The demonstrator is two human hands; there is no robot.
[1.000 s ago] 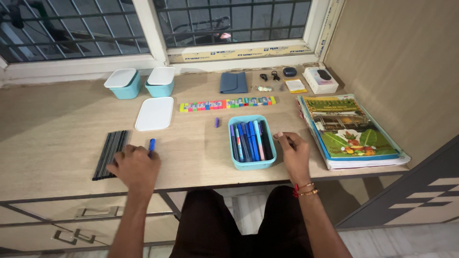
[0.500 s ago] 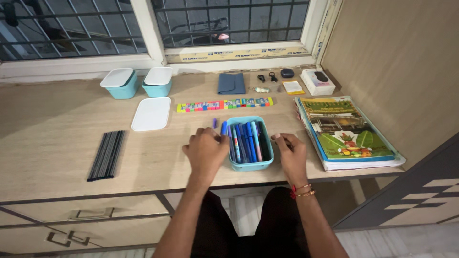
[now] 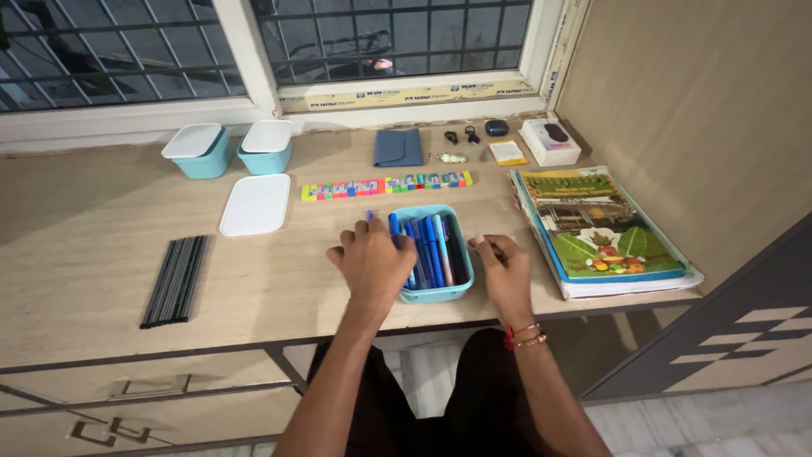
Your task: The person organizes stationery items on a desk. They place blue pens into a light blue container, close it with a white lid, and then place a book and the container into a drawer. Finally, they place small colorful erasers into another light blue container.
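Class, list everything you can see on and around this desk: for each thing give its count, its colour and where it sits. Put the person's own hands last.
open box: one, teal, front middle of the desk, between the hands
pens: several, mostly blue, lying in the open box
lidded boxes: two, teal with white lids, back left
loose lid: one, white, in front of the lidded boxes
dark sticks: a bundle, black, far left
strip of blocks: one row, many colours, behind the open box
pouch: one, blue, back middle
books: a stack, green cover on top, right edge
small carton: one, white, back right
left hand: resting on the open box's left side
right hand: on the desk, right of the open box
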